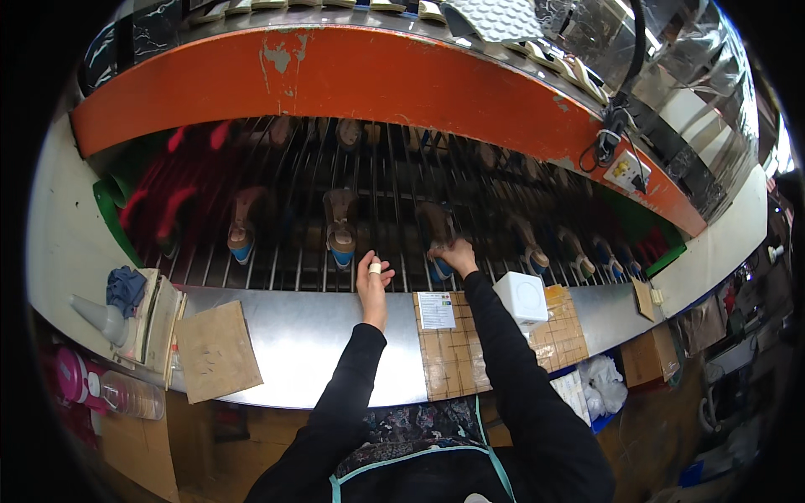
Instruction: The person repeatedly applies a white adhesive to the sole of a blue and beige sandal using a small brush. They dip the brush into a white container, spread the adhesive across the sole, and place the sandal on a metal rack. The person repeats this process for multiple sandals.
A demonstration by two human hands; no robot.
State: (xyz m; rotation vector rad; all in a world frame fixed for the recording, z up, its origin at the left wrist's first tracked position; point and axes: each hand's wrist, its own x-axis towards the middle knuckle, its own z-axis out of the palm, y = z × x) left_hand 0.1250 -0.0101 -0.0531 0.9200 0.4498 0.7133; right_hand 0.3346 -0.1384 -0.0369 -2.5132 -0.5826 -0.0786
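Observation:
My right hand (pixel 455 255) is closed on the near end of a brown shoe (pixel 435 220) with a blue end, which lies on the metal bars of a roller rack. My left hand (pixel 372 282) is raised over the rack's near edge, fingers apart and holding nothing. A pale wrap circles one of its fingers. Just beyond it rests another brown shoe (pixel 341 222) with a blue end. Farther left is a similar shoe (pixel 243 222). To the right of my right hand, a brown and pale shoe (pixel 530 245) lies among several others.
An orange beam (pixel 335 71) spans the far side above the rack. On the steel ledge (pixel 319 344) are a brown board (pixel 215 350), a taped cardboard sheet (pixel 453 360) and a white box (pixel 521 299). A pink-lidded bottle (pixel 130 394) stands at left; a cable (pixel 616 117) hangs at right.

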